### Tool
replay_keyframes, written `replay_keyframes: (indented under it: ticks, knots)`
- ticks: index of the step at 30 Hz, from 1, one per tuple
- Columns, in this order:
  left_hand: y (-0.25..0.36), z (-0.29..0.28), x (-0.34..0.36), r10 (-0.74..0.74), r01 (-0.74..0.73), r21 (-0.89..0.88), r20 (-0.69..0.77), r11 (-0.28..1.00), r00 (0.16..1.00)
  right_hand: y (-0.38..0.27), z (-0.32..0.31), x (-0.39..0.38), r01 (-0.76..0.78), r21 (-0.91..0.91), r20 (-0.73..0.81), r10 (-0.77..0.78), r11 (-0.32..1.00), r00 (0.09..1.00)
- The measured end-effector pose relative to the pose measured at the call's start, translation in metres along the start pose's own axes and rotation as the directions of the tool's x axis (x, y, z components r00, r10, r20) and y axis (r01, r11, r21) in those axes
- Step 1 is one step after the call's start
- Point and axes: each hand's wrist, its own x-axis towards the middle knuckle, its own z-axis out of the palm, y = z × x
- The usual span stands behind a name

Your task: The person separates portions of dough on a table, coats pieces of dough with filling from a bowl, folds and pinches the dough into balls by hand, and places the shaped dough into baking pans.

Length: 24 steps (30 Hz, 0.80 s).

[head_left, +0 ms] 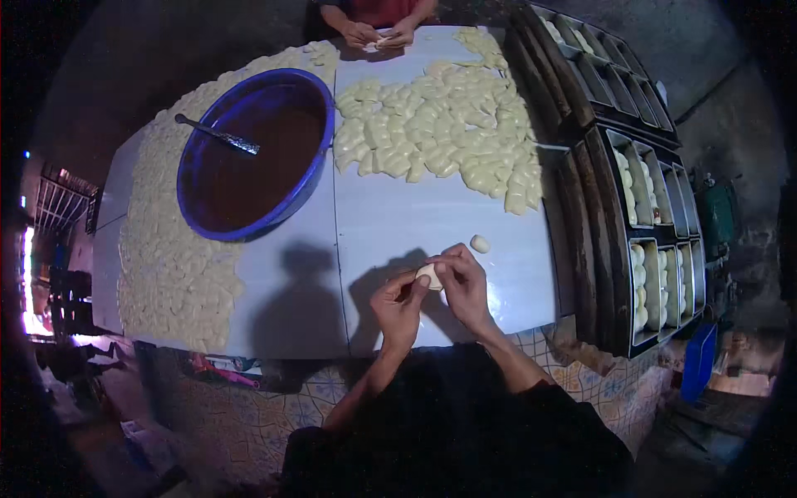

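Between my left hand (398,307) and my right hand (466,290) is a small pale piece of dough (429,275), held above the near part of the white table. Fingers and thumbs of both hands are closed on it, pinching it from either side. A smooth dough ball (480,243) lies on the table just beyond my right hand. Another small white shape (444,297) shows partly behind my right hand; its kind is hard to make out. Flattened, overlapping pieces of pale dough (440,124) cover the table farther off.
A blue basin (187,195) of brown filling, with a long-handled utensil (220,135) in it, stands left of centre. More flat dough (178,282) spreads around it. Stacked dark trays of metal loaf tins (652,286) line the right side. Opposite, a co-worker's hands (379,36) pinch dough.
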Motion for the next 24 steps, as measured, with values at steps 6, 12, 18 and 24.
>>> replay_keyframes:
  ticks: [6,12,18,24]
  knots:
    - [-0.004,-0.034,0.002,-0.113,0.445,-0.846,0.431,0.296,0.895,-0.023,0.038,0.01,0.282,-0.006,0.332,-0.264,0.959,0.906]
    - [0.05,-0.066,0.046,0.068,0.52,-0.763,0.585,0.384,0.808,0.002,0.044,0.025,-0.325,0.307,0.642,0.058,0.895,0.765]
    - [0.078,-0.176,0.255,0.07,0.027,0.587,-0.142,0.809,0.987,0.024,0.055,0.039,-0.169,0.278,0.473,0.018,0.946,0.881]
    - [0.038,-0.21,0.302,-0.484,0.364,0.709,-0.037,0.604,0.874,0.022,0.057,0.051,-0.221,0.38,0.414,0.049,0.898,0.909]
